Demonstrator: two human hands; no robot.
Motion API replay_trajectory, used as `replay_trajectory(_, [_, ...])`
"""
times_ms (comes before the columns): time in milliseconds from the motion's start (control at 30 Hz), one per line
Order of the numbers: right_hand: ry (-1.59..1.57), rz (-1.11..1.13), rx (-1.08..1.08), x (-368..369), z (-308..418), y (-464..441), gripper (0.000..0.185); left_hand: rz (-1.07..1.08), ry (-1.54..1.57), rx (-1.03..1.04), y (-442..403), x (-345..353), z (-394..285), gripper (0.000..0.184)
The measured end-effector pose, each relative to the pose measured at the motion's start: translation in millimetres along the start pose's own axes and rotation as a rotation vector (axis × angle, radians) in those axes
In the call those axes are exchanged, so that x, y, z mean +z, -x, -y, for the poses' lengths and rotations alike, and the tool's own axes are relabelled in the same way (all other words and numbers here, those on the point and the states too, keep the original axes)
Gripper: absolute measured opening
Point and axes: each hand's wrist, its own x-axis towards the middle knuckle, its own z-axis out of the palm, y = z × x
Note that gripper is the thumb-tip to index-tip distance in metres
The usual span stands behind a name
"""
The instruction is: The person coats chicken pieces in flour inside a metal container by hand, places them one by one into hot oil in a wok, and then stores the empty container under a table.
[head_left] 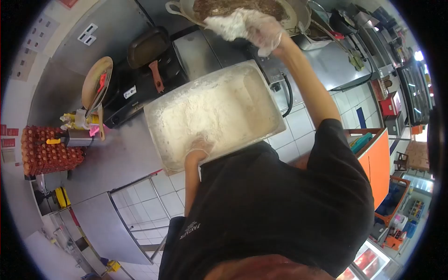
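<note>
My right hand [266, 35], in a clear plastic glove, is raised at the far side and closed on a lumpy, flour-coated piece of food [228, 25]. The flour hides what kind of food it is. Below the piece is a wide pan [186, 11] of brown, bubbling liquid that looks like hot oil. My left hand [200, 147], also gloved, reaches over the near wall of a rectangular metal tub [261, 77]. Its fingers lie stretched on the white flour [196, 109], dusted with it and partly blending in; nothing shows in them.
A black stove [123, 105] with a square frying pan [148, 46] stands left of the tub. A round pan [95, 84] leans farther left, near stacked trays of eggs [46, 151]. Ladles and tongs [357, 60] lie right of my raised arm. An orange cabinet [375, 168] stands at right.
</note>
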Motion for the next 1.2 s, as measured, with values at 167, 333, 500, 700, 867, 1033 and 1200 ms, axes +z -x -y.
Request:
replay_trajectory(167, [1.101, 0.088, -0.483, -24, -85, -71, 0.034, -0.096, -0.069, 0.087, -16, 21, 19, 0.070])
replay_trajectory(333, [1.294, 0.522, -0.087, -8, -57, -85, 0.033, -0.071, 0.004, 0.084, 1, 2, -4, 0.065])
replay_trajectory(500, [1.233, 0.580, 0.185, -21, -101, -97, 0.029, 0.064, -0.101, 0.116, -1, -2, 0, 0.060])
replay_trajectory(700, [1.467, 0.429, -0.104, -58, -107, -92, 0.031, -0.076, -0.056, 0.036, 0, 3, -1, 0.060])
replay_trajectory(867, [0.462, 0.098, -0.094, 6, -27, -11, 0.037, -0.328, 0.154, 0.142, 6, -25, -24, 0.061])
replay_trajectory(1033, [0.176, 0.377, -0.124, 145, -42, 121, 0.043, -0.163, 0.873, 0.196, -26, -33, -43, 0.054])
replay_trajectory(1200, [0.385, 0.603, 0.288, 214, -44, 183, 0.041, -0.295, 0.883, 0.017, -36, -14, -32, 0.050])
